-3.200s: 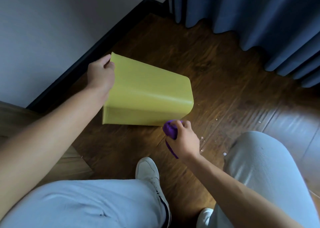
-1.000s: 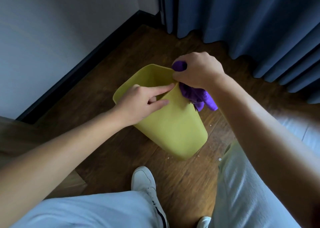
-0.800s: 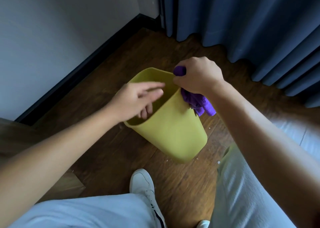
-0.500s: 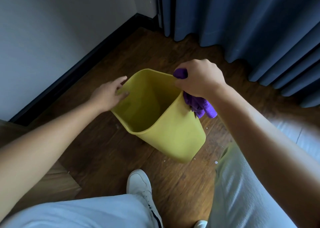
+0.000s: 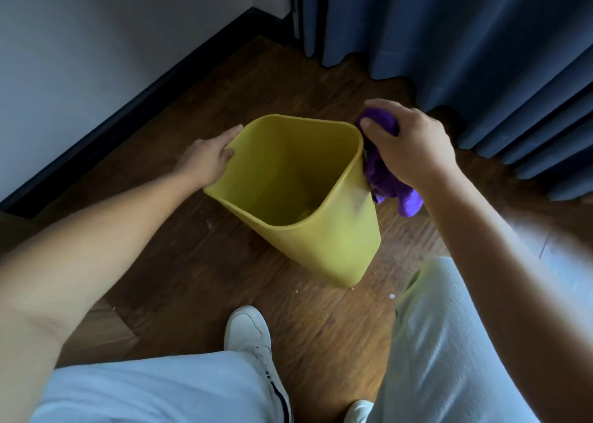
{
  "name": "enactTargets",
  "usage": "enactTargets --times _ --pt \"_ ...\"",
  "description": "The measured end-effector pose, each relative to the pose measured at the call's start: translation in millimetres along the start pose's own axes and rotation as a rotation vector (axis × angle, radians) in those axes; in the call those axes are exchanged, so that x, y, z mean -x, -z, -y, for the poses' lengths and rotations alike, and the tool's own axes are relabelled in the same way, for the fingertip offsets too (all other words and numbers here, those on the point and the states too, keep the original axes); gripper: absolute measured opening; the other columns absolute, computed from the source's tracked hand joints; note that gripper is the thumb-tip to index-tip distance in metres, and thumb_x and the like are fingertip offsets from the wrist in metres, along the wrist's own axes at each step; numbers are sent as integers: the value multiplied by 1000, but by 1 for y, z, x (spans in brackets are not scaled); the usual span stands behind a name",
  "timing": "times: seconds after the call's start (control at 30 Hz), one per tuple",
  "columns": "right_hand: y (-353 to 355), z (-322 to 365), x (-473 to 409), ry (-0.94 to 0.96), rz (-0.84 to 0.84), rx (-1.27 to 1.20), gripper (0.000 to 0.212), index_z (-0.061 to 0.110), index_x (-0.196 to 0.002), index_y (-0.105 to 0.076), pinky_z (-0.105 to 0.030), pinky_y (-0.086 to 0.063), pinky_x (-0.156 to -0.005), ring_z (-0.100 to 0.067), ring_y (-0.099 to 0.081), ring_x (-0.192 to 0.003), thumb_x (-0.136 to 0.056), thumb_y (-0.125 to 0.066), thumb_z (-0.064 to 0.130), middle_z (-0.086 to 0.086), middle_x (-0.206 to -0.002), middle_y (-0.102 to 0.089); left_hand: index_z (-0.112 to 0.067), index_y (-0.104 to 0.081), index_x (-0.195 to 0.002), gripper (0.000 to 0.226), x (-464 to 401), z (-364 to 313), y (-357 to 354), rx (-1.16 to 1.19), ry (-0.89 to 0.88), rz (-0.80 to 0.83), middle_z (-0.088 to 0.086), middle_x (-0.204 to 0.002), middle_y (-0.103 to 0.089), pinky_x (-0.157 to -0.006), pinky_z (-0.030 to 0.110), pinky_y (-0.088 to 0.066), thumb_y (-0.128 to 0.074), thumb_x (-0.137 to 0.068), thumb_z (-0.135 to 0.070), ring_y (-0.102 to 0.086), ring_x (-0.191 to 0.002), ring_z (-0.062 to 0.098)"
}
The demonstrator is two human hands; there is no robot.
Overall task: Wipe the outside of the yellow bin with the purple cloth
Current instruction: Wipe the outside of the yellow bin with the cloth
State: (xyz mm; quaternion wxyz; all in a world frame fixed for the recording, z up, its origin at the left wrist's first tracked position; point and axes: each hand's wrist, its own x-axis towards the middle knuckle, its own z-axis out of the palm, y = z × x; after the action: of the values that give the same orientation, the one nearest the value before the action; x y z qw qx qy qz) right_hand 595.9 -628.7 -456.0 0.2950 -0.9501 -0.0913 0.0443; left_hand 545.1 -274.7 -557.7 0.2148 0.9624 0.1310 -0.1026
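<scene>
Left hand [image 5: 207, 159] flat against left outer wall of yellow bin [image 5: 324, 246], just below rim; fingers [image 5: 229, 133] straight and together, bracing rather than gripping. Thumb side hard to read; nothing clamped.

Yellow bin on wood floor [image 5: 179, 262], near corner where dark skirting [image 5: 106, 127] meets blue curtain [image 5: 449, 37]. Tilted, mouth open toward camera, base resting on floor close to right knee. Something small and dull at bottom inside, too dim to name. Pale specks on floor beside base.

Purple cloth [image 5: 382, 172] bunched against bin's right outer wall, just under rim, tail hanging loose below. Right hand [image 5: 409, 146] over it, fingers curled and closed on cloth, pressing it to the plastic.

Step in hand, by judgement: wiping right outer side, top of a stroke. Next move likely calls for drawing cloth down wall toward base with steady pressure, left hand countering so bin neither slides nor tips; then turning bin to present an unwiped face.
</scene>
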Motion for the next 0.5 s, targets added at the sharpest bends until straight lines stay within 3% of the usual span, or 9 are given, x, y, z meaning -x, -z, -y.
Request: enactTargets --times 0.13,0.33,0.4,0.5 --pt "0 -19 31 -137 1 -54 59 58 -148 -37 -38 -48 -88 -28 -60 -120 -93 -44 77 -1 -132 -62 -44 -32 -157 53 -2 -4 3 46 26 -11 11 -154 -52 -110 42 -46 -49 -108 -32 -55 -132 38" --pt "-3 -16 51 -226 44 -159 65 63 -147 -33 -47 -45 -110 -30 -54 -134 -87 -37 87 1 -143 -60 -38 -27 -161 57 -8 -28 19 1 77 95 12 -156 -49 -110 45 -47 -49 -108 -29 -54 -133 36" --pt "6 -15 46 -234 44 -183 67 62 -146 -36 -46 -44 -111 -28 -54 -135 -85 -38 89 4 -144 -60 -36 -30 -160 56 -10 -37 25 1 71 81 12 -155 -50 -110 47 -47 -50 -108 -29 -55 -133 36" --pt "16 -17 33 -232 135 -24 71 58 -148 -39 -43 -48 -103 -32 -56 -130 -84 -44 87 -1 -142 -62 -35 -34 -159 55 -10 -51 32 -4 58 62 12 -152 -53 -109 48 -48 -50 -107 -29 -56 -131 36"
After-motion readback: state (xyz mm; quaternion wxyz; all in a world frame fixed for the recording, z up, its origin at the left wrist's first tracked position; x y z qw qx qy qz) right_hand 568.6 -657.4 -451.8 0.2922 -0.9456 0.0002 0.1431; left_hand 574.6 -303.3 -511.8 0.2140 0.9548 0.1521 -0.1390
